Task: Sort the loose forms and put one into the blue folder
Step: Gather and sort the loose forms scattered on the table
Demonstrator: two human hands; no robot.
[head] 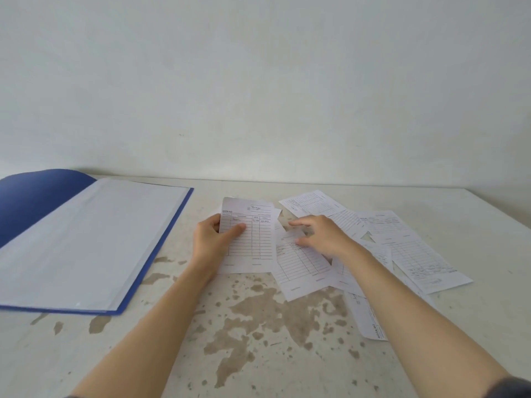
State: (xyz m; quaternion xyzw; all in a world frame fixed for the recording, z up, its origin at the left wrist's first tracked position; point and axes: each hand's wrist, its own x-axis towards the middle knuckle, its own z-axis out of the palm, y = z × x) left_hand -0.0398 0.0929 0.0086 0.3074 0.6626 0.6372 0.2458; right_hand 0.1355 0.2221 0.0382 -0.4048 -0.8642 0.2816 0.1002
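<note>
- I see the form (253, 239) in my left hand (214, 242): a thin white slip printed with a ruled table, a heading at its top left and some handwriting near the top; I can't read the small print.
- My left hand pinches the form's left edge, thumb lying across the printed face, fingers tucked behind. The sheet tilts up off the table (258, 326) and curls slightly at its top.
- My right hand (321, 237) is spread loosely, fingers apart, palm down over the pile of forms (402, 248). It grips nothing; whether the fingertips press the paper, I can't tell.
- The pile is flat, overlapping slips of the same printed kind, fanned at mixed angles to the right of the held form. One slip pokes out beneath my right forearm.
- The blue folder (172, 234) lies open to the left, well apart from the papers. Its back cover is smooth matte blue; the clear plastic sleeve (86, 242) on top looks glossy and pale.
- The table is off-white with the paint worn away in rough brown patches near me.
- A plain pale wall (258, 81) stands behind.
</note>
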